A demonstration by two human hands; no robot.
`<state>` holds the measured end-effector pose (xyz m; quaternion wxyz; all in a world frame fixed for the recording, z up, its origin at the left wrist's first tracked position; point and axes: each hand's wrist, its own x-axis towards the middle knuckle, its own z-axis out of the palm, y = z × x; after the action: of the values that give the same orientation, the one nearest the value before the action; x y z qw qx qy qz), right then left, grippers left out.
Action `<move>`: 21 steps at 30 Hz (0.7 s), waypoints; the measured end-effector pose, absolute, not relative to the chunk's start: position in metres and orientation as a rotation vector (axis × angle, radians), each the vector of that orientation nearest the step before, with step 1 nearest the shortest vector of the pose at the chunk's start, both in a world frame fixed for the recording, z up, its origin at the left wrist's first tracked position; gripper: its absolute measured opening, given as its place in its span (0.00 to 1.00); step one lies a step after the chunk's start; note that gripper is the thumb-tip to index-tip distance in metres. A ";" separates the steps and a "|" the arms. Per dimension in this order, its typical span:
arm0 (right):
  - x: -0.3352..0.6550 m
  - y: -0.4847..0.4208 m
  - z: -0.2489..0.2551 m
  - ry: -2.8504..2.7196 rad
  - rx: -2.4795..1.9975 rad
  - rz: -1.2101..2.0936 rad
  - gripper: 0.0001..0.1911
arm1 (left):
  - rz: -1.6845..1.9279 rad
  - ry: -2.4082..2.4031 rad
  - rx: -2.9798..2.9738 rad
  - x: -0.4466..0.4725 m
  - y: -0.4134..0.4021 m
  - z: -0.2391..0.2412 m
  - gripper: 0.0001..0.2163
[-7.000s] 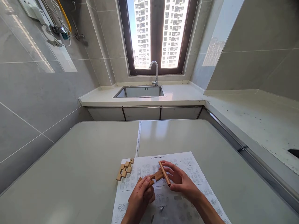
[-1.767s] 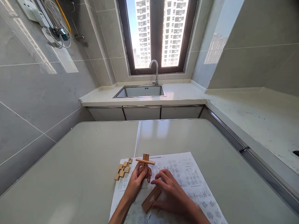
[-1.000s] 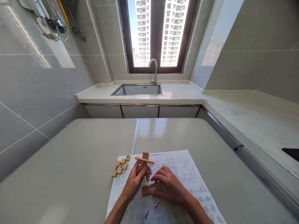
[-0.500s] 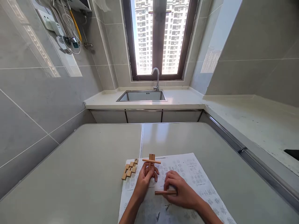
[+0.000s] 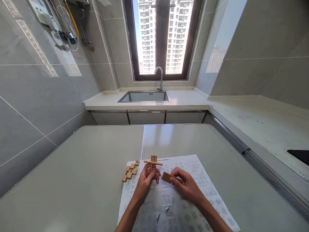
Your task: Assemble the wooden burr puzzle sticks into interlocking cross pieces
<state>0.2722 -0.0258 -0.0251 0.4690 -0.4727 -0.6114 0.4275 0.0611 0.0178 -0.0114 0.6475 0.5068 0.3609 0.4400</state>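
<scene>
My left hand (image 5: 146,180) is closed around the lower end of crossed wooden puzzle pieces (image 5: 154,158): an upright flat one with a thin stick lying across it. To its right, my right hand (image 5: 185,185) pinches a separate brown wooden block (image 5: 166,177) by one end, its flat face turned up. The block is apart from the pieces in my left hand. Under both hands lies a printed sheet (image 5: 200,193) with rows of small diagrams. Several notched wooden blocks (image 5: 129,172) rest in a staggered cluster at the sheet's upper left corner.
The sheet lies on a pale table (image 5: 84,174) with a seam down its middle. Beyond the table are a counter (image 5: 188,98), a sink (image 5: 145,91) and a faucet (image 5: 159,77) below a window. A tiled wall (image 5: 36,106) stands at the left.
My right hand has raised its wooden block and turned it so a broad face shows, closer to the left hand. The left hand keeps its grip. The whole view has shifted slightly.
</scene>
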 end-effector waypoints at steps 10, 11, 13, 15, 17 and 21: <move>0.275 -0.023 -0.015 -1.063 -1.030 1.284 0.18 | 0.956 0.841 1.131 0.062 0.016 -0.007 0.14; 0.275 -0.021 -0.013 -1.045 -1.013 1.308 0.18 | 0.949 0.841 1.121 0.061 0.016 -0.007 0.14; 0.275 -0.017 -0.009 -1.031 -0.995 1.360 0.18 | 0.939 0.832 1.090 0.060 0.017 -0.006 0.14; 0.277 -0.010 -0.005 -1.017 -0.982 1.400 0.18 | 0.940 0.815 1.047 0.059 0.019 -0.005 0.14; 0.278 -0.001 -0.003 -0.983 -0.972 1.426 0.19 | 0.936 0.792 1.008 0.059 0.023 -0.003 0.13; 0.278 0.021 -0.010 -0.876 -0.932 1.477 0.22 | 0.876 0.702 0.941 0.064 0.034 -0.001 0.10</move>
<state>0.2778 0.0207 -0.0097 0.5596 -0.3952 -0.3715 0.6266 0.0639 0.0341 -0.0007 0.7437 0.4295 0.3205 0.3997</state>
